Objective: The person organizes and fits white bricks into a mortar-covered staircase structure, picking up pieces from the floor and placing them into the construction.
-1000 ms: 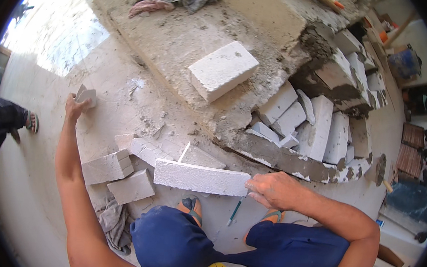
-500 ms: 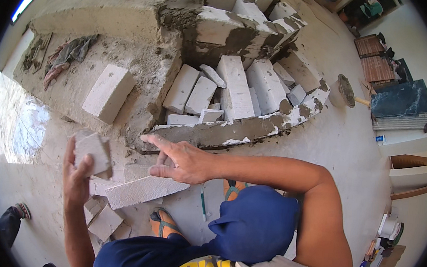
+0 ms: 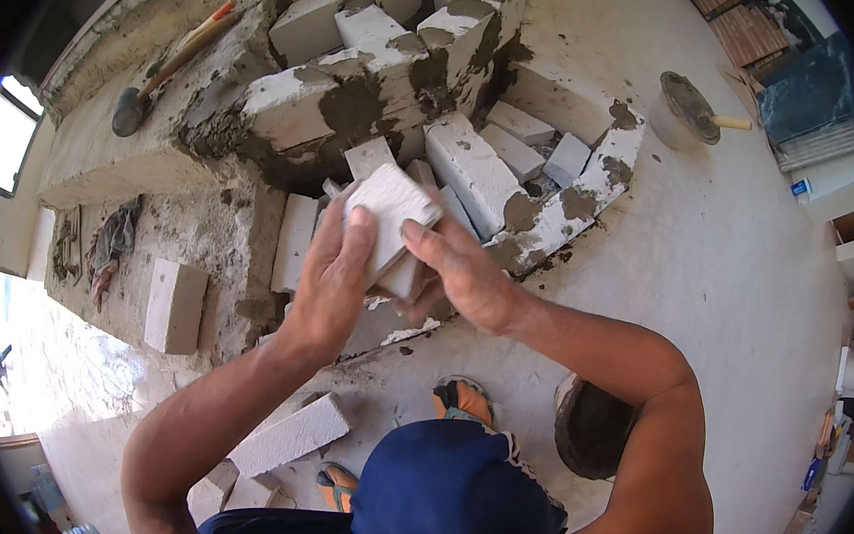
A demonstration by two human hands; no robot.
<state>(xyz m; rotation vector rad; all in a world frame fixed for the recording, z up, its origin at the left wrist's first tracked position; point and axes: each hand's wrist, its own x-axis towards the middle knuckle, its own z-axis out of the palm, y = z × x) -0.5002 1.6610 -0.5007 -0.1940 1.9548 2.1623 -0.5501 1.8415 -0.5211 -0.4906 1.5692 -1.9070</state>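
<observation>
Holding wht block pcs (image 3: 389, 209) btwn half-curled hands (image 3: 334, 278) (image 3: 471, 279)

held white block (image 3: 389, 207): matt, rough | mortar (image 3: 349, 107): coarse, matt | hammer handle (image 3: 183, 57): wood | rag (image 3: 112, 244): cloth

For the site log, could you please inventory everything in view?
Held block pieces: at least two, white, centre
Steps: at least two, beige, left
Mallet: one, black and brown, upper step
Rag: one, grey and reddish, lower step
Single block: one, white, lower step
Mortared blocks: many, white, upper middle
Loose blocks: several, white, lower left
Pale bucket: one, whitish, upper right
Wooden handle: one, tan, beside pale bucket
Round bucket: one, dark inside, lower right
Slab: one, dark teal, upper right
Panels: at least two, brown, upper right
Window: one, bright, left
Trousers: one pair, navy, bottom
Left grip: one, bare, on held pieces
Right grip: one, bare, likewise
</observation>
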